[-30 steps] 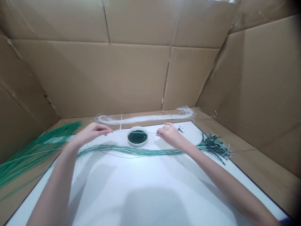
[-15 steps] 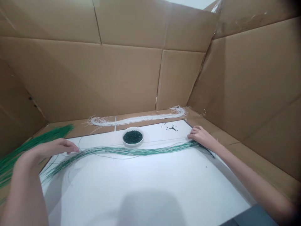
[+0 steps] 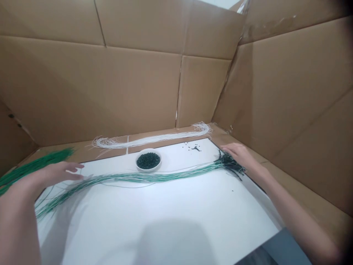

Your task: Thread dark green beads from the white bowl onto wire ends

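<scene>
A long bundle of green strings [image 3: 154, 178] lies across the white board [image 3: 171, 206]. Its right end fans into dark beaded tips [image 3: 230, 162]. My right hand [image 3: 240, 154] is just over these tips, fingers stretched to the left with nothing visible in them. Near the bundle's left part hovers my left hand [image 3: 59, 173], fingers apart and holding nothing. Behind the bundle stands a white bowl [image 3: 149, 169] filled with small dark green beads [image 3: 148, 161].
Loose dark beads [image 3: 195, 148] lie on the board's back right, and one speck sits farther forward. A bundle of white strings [image 3: 154, 139] rests behind the board. More green strings [image 3: 38, 165] lie at the left. Cardboard walls [image 3: 132, 88] surround the area.
A single string was stretched between both hands over the bowl; the hands moved apart and lowered it along the bundle. Both have let go. The view has swung to the right.
</scene>
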A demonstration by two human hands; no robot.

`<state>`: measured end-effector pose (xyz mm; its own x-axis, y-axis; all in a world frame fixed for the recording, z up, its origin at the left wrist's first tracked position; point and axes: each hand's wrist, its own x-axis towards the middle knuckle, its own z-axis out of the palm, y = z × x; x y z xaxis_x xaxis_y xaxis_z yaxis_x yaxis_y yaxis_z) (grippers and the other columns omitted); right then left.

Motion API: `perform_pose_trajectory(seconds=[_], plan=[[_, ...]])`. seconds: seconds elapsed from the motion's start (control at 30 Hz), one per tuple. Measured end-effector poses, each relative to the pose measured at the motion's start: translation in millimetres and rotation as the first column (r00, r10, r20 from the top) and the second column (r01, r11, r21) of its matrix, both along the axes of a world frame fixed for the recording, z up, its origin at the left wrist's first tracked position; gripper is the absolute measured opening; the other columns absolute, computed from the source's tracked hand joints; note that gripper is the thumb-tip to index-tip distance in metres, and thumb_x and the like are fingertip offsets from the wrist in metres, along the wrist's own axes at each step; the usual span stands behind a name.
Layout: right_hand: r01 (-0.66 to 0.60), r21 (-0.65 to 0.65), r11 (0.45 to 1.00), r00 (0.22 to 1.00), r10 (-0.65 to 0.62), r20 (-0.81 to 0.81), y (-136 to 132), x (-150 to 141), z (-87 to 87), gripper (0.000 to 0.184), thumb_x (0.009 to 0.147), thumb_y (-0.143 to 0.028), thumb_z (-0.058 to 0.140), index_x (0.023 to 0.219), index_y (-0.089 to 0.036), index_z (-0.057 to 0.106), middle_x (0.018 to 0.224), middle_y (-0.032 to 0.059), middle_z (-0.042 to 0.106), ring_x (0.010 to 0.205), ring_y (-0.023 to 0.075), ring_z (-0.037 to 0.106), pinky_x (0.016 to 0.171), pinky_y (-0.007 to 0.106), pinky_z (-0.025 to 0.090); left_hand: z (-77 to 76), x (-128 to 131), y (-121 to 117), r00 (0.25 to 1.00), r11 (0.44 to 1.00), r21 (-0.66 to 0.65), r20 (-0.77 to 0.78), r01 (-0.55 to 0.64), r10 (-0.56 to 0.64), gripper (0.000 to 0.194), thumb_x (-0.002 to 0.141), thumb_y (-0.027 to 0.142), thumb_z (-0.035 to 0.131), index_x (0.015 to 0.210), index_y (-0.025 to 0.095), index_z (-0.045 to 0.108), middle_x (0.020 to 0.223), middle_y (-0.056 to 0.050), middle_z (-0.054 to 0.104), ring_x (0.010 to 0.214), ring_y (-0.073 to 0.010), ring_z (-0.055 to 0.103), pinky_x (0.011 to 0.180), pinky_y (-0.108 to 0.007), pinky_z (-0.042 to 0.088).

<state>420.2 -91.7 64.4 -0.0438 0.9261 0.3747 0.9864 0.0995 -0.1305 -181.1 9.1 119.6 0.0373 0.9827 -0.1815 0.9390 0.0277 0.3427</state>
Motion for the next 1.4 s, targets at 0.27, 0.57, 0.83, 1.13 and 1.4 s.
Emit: perform_pose_trajectory(seconds=[0.27, 0.57, 0.83, 1.13, 1.4], plan=[[0.188, -0.242, 0.952, 0.98, -0.197, -0.015, -2.2, 35.8, 5.1, 0.029, 0.076, -0.03, 0.046, 0.091, -0.018, 0.067, 0.094, 0.0054, 0.066, 0.087, 0.0212, 0.061, 0.073, 0.026, 0.044, 20.4, 172.3, -75.5, 0.729, 0.775, 0.086, 0.29, 0.626, -0.62, 0.035, 0.074, 0.05, 0.047, 0.1, 0.029, 0.057, 0.11, 0.001, 0.056, 0.099, -0.0205, 0.05, 0.079, -0.025, 0.037], [0.235, -0.208, 0.949, 0.971, -0.241, -0.002, 1.9, 45.2, -26.3, 0.024, 0.074, -0.027, 0.048, 0.088, -0.022, 0.067, 0.092, 0.0014, 0.067, 0.084, 0.0192, 0.061, 0.075, 0.025, 0.045, -79.2, 363.3, -63.3, 0.494, 0.547, 0.2, 0.261, 0.813, -0.83, 0.058, 0.083, 0.043, 0.031, 0.132, 0.011, 0.022, 0.139, -0.009, 0.021, 0.128, -0.0195, 0.02, 0.104, -0.03, 0.017], [0.126, -0.077, 0.989, 0.99, -0.13, -0.052, -2.8, 42.0, -38.5, 0.023, 0.078, -0.031, 0.045, 0.082, -0.022, 0.066, 0.092, 0.0023, 0.066, 0.085, 0.0208, 0.06, 0.076, 0.03, 0.044, -123.5, 430.8, -61.8, 0.556, 0.554, 0.303, 0.09, 0.775, -0.827, 0.059, 0.083, 0.045, 0.029, 0.13, 0.009, 0.025, 0.135, -0.013, 0.03, 0.125, -0.0244, 0.025, 0.104, -0.04, 0.017], [0.029, 0.017, 0.999, 0.978, -0.025, -0.207, -2.7, 8.7, -6.0, 0.023, 0.081, -0.033, 0.042, 0.083, -0.019, 0.059, 0.083, 0.0046, 0.065, 0.076, 0.0184, 0.058, 0.07, 0.029, 0.042, -111.8, 434.4, -52.8, 0.505, 0.748, 0.377, 0.565, 0.546, -0.653, 0.055, 0.082, 0.049, 0.033, 0.124, 0.014, 0.035, 0.123, -0.013, 0.046, 0.113, -0.0242, 0.043, 0.095, -0.037, 0.032], [-0.025, 0.07, 0.997, 0.849, 0.058, -0.524, 8.8, -31.6, 22.6, 0.024, 0.075, -0.038, 0.052, 0.08, -0.017, 0.062, 0.075, 0.0031, 0.066, 0.067, 0.0148, 0.06, 0.062, 0.023, 0.046, -85.2, 447.3, -42.7, 0.202, 0.837, 0.411, 0.842, 0.361, -0.5, 0.024, 0.079, 0.03, 0.045, 0.087, 0.014, 0.061, 0.084, -0.006, 0.064, 0.082, -0.0172, 0.058, 0.077, -0.027, 0.043]])
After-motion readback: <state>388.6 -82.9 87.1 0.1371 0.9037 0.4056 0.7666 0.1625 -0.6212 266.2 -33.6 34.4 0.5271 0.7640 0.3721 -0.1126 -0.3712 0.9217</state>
